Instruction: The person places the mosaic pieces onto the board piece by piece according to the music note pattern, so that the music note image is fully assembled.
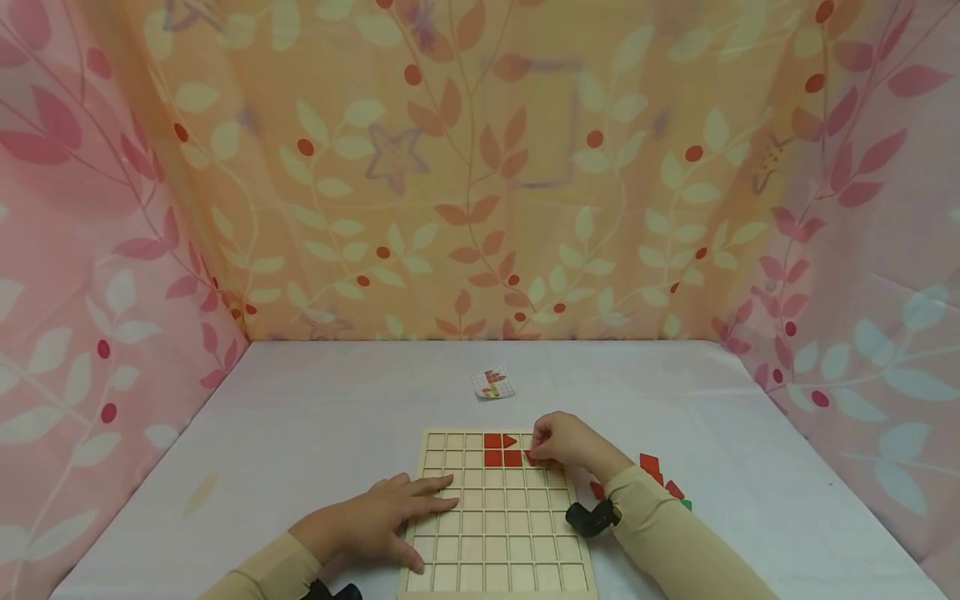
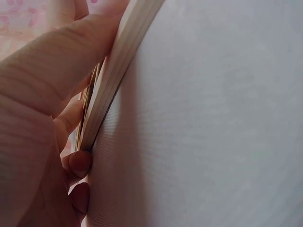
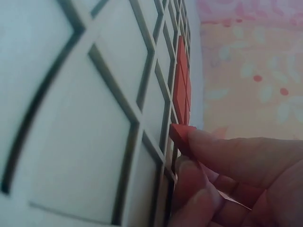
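A light wooden grid board [image 1: 472, 523] lies on the table in front of me. Three red square tiles [image 1: 492, 458] and a red triangle tile [image 1: 510, 441] sit in cells of its far two rows. My right hand [image 1: 572, 442] pinches another red tile [image 3: 180, 136] between thumb and fingers at the board's far right cells. That tile looks triangular, though fingertips cover part of it. At the board's left side, my left hand [image 1: 378, 512] rests with fingers spread over the border, its thumb [image 2: 90, 38] touching the wooden edge.
Several loose red tiles [image 1: 649, 464] and a green one [image 1: 686, 504] lie right of the board, partly behind my right sleeve. Beyond the board lies a small printed card [image 1: 492, 383] with a coloured grid pattern. Patterned curtains [image 1: 480, 208] surround the white table [image 1: 315, 400].
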The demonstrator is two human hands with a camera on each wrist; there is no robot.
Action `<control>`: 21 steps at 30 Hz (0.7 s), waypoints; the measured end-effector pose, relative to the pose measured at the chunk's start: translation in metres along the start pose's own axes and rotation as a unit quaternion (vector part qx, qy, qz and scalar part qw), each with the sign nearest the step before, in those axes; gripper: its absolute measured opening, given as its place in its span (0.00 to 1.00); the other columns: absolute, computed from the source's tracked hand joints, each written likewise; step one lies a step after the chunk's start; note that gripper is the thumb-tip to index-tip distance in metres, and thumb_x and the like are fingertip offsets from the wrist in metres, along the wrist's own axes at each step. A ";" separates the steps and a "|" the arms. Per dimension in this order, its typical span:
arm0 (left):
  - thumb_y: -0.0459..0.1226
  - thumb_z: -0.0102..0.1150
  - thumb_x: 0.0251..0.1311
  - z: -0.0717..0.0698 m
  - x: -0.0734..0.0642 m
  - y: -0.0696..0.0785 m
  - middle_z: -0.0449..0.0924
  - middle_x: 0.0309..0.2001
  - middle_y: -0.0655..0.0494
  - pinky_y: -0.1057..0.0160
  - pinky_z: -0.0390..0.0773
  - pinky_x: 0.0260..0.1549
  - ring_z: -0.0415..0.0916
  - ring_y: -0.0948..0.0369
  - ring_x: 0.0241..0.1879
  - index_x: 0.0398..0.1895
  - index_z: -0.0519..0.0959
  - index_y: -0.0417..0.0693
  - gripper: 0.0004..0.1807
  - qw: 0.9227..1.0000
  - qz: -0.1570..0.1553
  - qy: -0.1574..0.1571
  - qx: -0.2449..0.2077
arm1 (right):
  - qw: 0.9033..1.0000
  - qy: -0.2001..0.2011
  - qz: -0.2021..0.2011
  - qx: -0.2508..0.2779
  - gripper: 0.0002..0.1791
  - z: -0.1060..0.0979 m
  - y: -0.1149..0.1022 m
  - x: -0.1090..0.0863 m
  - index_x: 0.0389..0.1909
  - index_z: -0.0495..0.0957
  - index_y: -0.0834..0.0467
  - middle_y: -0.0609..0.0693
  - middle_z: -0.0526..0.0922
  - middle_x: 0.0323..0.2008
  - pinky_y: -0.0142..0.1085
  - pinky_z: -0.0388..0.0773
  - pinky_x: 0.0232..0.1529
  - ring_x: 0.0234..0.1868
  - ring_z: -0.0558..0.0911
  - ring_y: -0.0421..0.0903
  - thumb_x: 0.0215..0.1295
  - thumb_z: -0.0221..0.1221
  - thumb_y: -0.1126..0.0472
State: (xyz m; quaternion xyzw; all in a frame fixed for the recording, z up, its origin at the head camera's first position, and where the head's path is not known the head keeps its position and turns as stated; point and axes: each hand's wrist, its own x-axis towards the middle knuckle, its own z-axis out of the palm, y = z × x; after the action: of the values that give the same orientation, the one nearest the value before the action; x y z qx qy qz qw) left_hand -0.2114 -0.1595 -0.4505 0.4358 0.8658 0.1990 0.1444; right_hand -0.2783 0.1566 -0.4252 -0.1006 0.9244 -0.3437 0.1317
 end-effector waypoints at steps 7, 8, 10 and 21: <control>0.64 0.53 0.46 -0.001 0.000 0.002 0.46 0.72 0.60 0.33 0.49 0.54 0.47 0.39 0.65 0.68 0.56 0.69 0.43 1.000 -0.001 -0.006 0.003 | 0.999 -0.023 0.024 0.002 0.10 0.001 -0.003 -0.003 0.18 0.76 0.59 0.48 0.74 0.14 0.33 0.71 0.19 0.16 0.73 0.42 0.54 0.64 0.62; 0.64 0.53 0.46 -0.002 0.000 0.003 0.46 0.72 0.60 0.33 0.49 0.54 0.47 0.38 0.65 0.68 0.56 0.69 0.43 1.000 -0.003 -0.007 0.003 | 0.999 -0.027 0.023 0.003 0.09 0.001 -0.003 -0.003 0.19 0.76 0.59 0.48 0.75 0.14 0.33 0.71 0.19 0.16 0.73 0.42 0.54 0.63 0.63; 0.64 0.53 0.46 -0.002 0.000 0.004 0.46 0.72 0.60 0.33 0.49 0.54 0.47 0.38 0.65 0.68 0.56 0.69 0.43 1.000 -0.006 -0.009 0.001 | 0.999 -0.030 0.019 0.001 0.08 0.000 -0.004 -0.003 0.19 0.76 0.59 0.48 0.75 0.15 0.33 0.71 0.20 0.17 0.73 0.42 0.53 0.64 0.64; 0.64 0.53 0.45 -0.003 0.001 0.003 0.46 0.71 0.61 0.32 0.49 0.54 0.47 0.37 0.65 0.68 0.57 0.69 0.43 1.000 -0.005 -0.006 -0.001 | 0.999 -0.016 -0.035 -0.035 0.08 0.001 -0.005 0.001 0.21 0.75 0.58 0.46 0.72 0.17 0.32 0.67 0.19 0.18 0.70 0.41 0.46 0.66 0.69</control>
State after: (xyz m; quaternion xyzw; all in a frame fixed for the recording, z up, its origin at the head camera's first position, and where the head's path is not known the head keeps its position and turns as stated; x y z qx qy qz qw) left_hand -0.2109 -0.1581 -0.4470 0.4328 0.8667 0.1965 0.1511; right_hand -0.2779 0.1520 -0.4230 -0.1430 0.9294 -0.3140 0.1308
